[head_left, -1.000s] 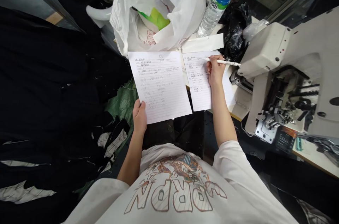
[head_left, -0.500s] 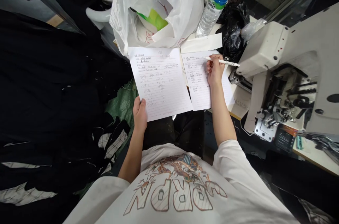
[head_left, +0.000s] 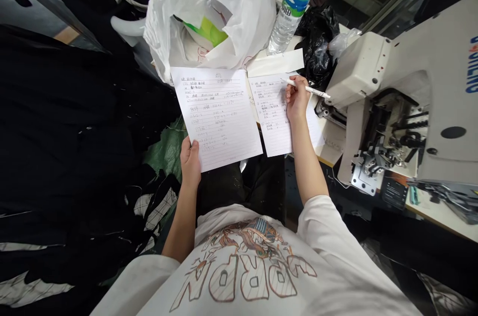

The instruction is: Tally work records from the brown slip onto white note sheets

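Note:
My left hand [head_left: 190, 160] pinches the lower left edge of a lined sheet of paper [head_left: 231, 132], thumb on top and fingers underneath. Rows of handwriting cover much of that sheet. In my right hand [head_left: 298, 99] is a slim white pen [head_left: 317, 92], its tip pointing up and left over a second lined sheet [head_left: 278, 142]. This second sheet also bears handwriting and lies to the right of the first one. My right hand rests on its right part. A blank white strip [head_left: 276, 63] lies just beyond the second sheet's top edge.
A white plastic bag [head_left: 244, 12] stands behind the papers, beside a water bottle [head_left: 293, 5] and a black plastic bag [head_left: 319, 37]. On the right is a sewing machine [head_left: 411, 72]. Dark fabric [head_left: 67, 147] is heaped on the left, near a green sack [head_left: 166, 152].
The whole view has shifted, so most things sit slightly further left. Both hands keep their holds on the sheet and the pen; the pen tip stays near the second sheet's upper lines.

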A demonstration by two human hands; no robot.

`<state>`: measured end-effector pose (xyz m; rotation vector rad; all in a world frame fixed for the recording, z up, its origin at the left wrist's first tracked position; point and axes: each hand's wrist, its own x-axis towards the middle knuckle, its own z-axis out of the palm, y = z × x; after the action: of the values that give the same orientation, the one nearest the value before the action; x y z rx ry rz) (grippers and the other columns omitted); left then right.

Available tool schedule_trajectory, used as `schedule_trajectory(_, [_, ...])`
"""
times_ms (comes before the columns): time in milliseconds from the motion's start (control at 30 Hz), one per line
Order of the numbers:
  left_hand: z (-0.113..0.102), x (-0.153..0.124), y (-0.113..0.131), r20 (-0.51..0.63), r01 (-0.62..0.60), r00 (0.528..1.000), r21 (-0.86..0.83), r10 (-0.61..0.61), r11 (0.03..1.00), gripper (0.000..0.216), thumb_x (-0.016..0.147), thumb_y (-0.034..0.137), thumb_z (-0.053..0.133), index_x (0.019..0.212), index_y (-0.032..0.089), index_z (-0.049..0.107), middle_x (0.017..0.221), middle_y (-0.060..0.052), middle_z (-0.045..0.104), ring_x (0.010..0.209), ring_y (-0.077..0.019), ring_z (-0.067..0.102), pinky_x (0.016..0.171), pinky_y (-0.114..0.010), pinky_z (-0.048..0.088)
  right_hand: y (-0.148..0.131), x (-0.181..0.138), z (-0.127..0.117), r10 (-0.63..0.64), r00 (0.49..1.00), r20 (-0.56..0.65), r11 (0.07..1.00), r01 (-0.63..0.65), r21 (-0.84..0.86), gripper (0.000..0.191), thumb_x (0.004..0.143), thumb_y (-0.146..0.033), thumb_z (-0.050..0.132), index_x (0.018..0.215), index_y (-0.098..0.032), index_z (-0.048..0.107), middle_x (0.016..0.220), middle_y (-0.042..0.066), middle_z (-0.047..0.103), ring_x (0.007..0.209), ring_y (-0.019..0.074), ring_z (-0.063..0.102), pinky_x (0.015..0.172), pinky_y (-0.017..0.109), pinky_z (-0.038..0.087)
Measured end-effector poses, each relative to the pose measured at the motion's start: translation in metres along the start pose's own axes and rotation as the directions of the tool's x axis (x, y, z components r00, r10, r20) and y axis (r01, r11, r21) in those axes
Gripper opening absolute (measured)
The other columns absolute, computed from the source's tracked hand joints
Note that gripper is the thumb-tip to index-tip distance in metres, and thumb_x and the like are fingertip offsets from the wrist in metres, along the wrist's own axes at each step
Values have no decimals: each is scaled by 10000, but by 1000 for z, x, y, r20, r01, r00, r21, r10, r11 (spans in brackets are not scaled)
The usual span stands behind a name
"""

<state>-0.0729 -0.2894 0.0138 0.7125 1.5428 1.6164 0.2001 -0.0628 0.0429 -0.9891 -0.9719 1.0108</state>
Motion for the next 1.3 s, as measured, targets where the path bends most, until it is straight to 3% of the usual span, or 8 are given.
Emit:
schedule_trajectory(133, [4, -1, 3, 18, 26, 999, 6, -26, 1000, 610, 784, 668, 727, 1178, 206, 681, 1189, -97, 712, 1094, -237, 682, 905, -313, 580, 1, 1, -1, 17, 1000, 13, 1000, -17, -25, 509, 751, -780, 625, 818, -280, 558, 625, -40, 453, 490, 105, 409, 411, 259, 325])
schedule_trajectory(400, [9, 0, 3, 45, 60, 997, -27, -58, 998, 623, 764, 681, 736, 1173, 216, 665, 1213, -96, 702, 1111, -254, 679, 938, -350, 578, 1, 2, -1, 21, 1000, -2, 1000, -21, -17, 534, 717, -796, 644, 816, -277, 564, 604, -42, 449, 480, 106, 408, 400, 255, 311])
schedule_trajectory(567, [7, 1, 1, 80, 76, 994, -42, -73, 996, 486, 834, 541, 709, 1203, 231, 646, 1248, -89, 688, 1146, -274, 667, 938, -369, 573, 0, 2, -2, 19, 1000, 8, 999, -19, -32, 532, 733, -787, 617, 825, -268, 539, 612, -38, 442, 531, 135, 464, 439, 272, 345])
schedule_trajectory(767, [6, 0, 1, 104, 82, 992, -86, -73, 993, 408, 770, 307, 638, 1167, 214, 639, 1196, -81, 692, 1141, -287, 655, 905, -374, 570, -2, 1, -3, 68, 998, -7, 997, -68, -38, 376, 763, -673, 652, 809, -312, 555, 612, -19, 537, 569, 151, 397, 558, 354, 403])
schedule_trajectory(1000, [6, 0, 6, 138, 111, 985, -53, -102, 992, 490, 690, 247, 605, 1179, 218, 596, 1236, -85, 659, 1204, -313, 609, 945, -408, 536, -6, -1, -1, 73, 997, -13, 997, -73, -6, 330, 771, -649, 655, 772, -328, 579, 576, -32, 511, 517, 142, 338, 509, 339, 306])
schedule_trajectory(1167, [5, -1, 7, 148, 82, 986, -77, -70, 994, 482, 627, 208, 558, 1104, 211, 627, 1165, -74, 670, 1131, -299, 632, 862, -380, 551, -10, -4, -1, 88, 996, 8, 995, -88, 35, 304, 760, -623, 689, 766, -333, 600, 578, -26, 519, 554, 143, 381, 557, 367, 351])
schedule_trajectory(1300, [4, 0, 5, 170, 90, 982, -52, -80, 995, 559, 615, 182, 563, 1171, 224, 614, 1186, -72, 659, 1137, -302, 629, 851, -382, 554, -10, -5, -1, 87, 996, 25, 995, -88, 38, 329, 720, -615, 739, 755, -329, 582, 609, -3, 559, 624, 171, 468, 594, 391, 430])
